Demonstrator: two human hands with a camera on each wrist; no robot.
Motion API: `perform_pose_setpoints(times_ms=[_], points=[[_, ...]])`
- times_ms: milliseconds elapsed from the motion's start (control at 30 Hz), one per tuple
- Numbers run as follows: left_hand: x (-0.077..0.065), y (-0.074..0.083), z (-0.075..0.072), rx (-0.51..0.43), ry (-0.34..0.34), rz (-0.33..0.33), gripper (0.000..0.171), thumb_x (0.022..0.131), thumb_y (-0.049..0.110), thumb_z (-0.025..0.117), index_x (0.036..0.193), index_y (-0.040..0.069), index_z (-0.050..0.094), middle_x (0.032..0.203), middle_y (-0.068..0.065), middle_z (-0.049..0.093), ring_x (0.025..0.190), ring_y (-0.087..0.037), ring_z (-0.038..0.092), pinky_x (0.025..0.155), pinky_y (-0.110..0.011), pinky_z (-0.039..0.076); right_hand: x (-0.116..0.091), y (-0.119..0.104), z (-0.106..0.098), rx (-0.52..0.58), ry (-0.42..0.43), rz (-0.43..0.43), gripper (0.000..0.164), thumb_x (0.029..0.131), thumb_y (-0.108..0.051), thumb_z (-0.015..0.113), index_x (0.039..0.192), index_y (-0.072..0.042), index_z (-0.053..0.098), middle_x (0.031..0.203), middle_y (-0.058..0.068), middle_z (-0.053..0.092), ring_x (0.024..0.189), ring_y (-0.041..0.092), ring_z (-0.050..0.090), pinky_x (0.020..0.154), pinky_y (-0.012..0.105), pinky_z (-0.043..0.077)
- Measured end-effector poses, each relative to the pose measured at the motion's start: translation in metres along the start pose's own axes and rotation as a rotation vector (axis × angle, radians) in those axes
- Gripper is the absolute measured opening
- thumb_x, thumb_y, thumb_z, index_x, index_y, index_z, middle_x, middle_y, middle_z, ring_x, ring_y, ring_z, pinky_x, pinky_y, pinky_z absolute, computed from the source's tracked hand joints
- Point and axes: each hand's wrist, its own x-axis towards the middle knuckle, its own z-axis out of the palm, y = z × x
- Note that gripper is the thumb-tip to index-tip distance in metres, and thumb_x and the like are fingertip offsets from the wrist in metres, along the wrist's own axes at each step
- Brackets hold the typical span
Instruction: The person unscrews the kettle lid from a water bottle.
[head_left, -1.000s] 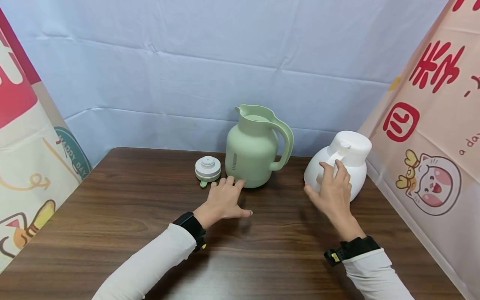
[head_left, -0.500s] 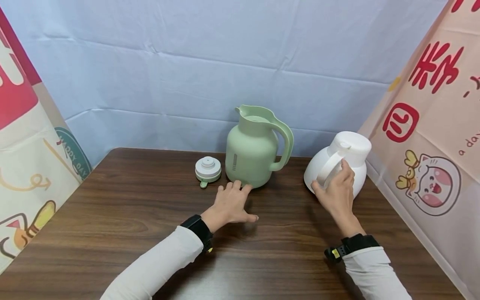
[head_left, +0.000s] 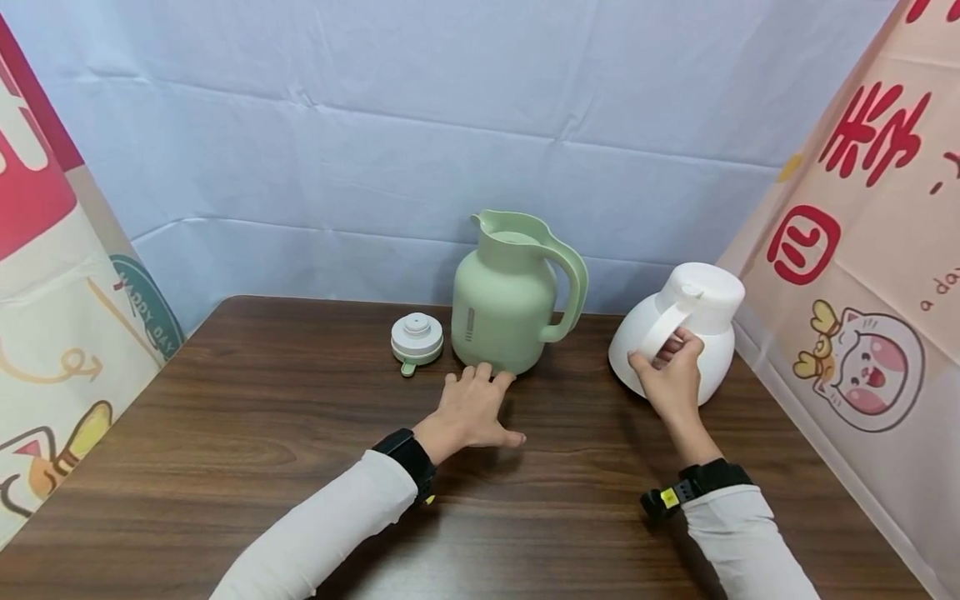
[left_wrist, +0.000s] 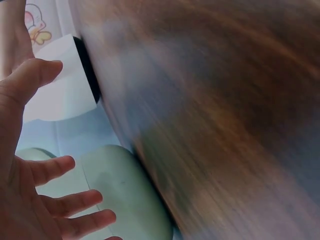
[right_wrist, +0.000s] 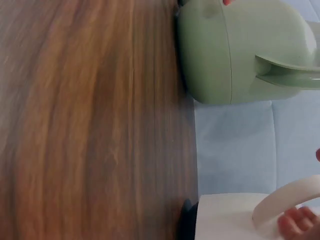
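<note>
A white thermal jug (head_left: 716,350) stands at the right of the table, its handle toward me. My right hand (head_left: 671,379) holds that handle, fingers curled through the loop and thumb on the outer side. In the right wrist view the fingers (right_wrist: 295,222) show inside the white handle (right_wrist: 285,197). Left of it stands a green thermal jug (head_left: 498,304), upright, its handle pointing right. My left hand (head_left: 472,412) is spread in front of the green jug's base, holding nothing; whether the fingertips touch the jug is unclear.
A white and green jug stopper (head_left: 416,337) with a small green tab sits left of the green jug. The brown wooden table (head_left: 300,433) ends at a pale blue cloth backdrop (head_left: 337,167). A printed pink cloth (head_left: 847,275) borders the right side.
My right hand has moved from hovering before the white jug to gripping its handle. The left hand has shifted slightly right along the green jug's front. Both jugs stay in place.
</note>
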Motion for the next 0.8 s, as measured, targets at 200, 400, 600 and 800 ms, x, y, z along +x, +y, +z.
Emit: perform_pose_setpoints(times_ms=[200,400,600,800], points=[[0.008,0.012,0.001,0.003,-0.005,0.016,0.089,0.068,0.07,0.064,0.139,0.021,0.041,0.121,-0.01,0.044,0.105,-0.031,0.046,0.081,-0.049,0.039,0.009,0.005,0.004,0.238,0.023,0.067,0.043,0.085,-0.009,0.062,0.121,0.003,0.042,0.101,0.011,0.059,0.083,0.007,0.056,0.07,0.015,0.044],[0.011,0.02,0.006,0.008,-0.023,0.026,0.089,0.068,0.071,0.063,0.14,0.023,0.04,0.122,-0.009,0.044,0.106,-0.03,0.046,0.081,-0.048,0.039,0.023,0.022,0.019,0.613,-0.002,-0.011,0.011,0.083,-0.001,0.058,0.093,0.002,0.058,0.072,0.005,0.065,0.061,0.011,0.064,0.063,0.02,0.049],[0.011,0.023,0.009,0.018,-0.009,0.038,0.09,0.067,0.072,0.063,0.139,0.023,0.042,0.119,-0.008,0.046,0.105,-0.028,0.046,0.078,-0.046,0.039,0.024,0.006,0.023,0.496,0.097,0.106,0.016,0.088,-0.013,0.058,0.076,-0.003,0.054,0.053,0.0,0.052,0.045,0.008,0.049,0.047,0.019,0.043],[0.012,0.023,0.009,0.007,-0.009,0.04,0.09,0.067,0.071,0.064,0.139,0.022,0.042,0.12,-0.009,0.046,0.105,-0.029,0.047,0.078,-0.047,0.04,0.031,0.007,0.02,0.381,0.348,0.233,0.014,0.083,-0.01,0.055,0.069,-0.006,0.056,0.044,-0.004,0.048,0.036,0.005,0.043,0.039,0.019,0.036]])
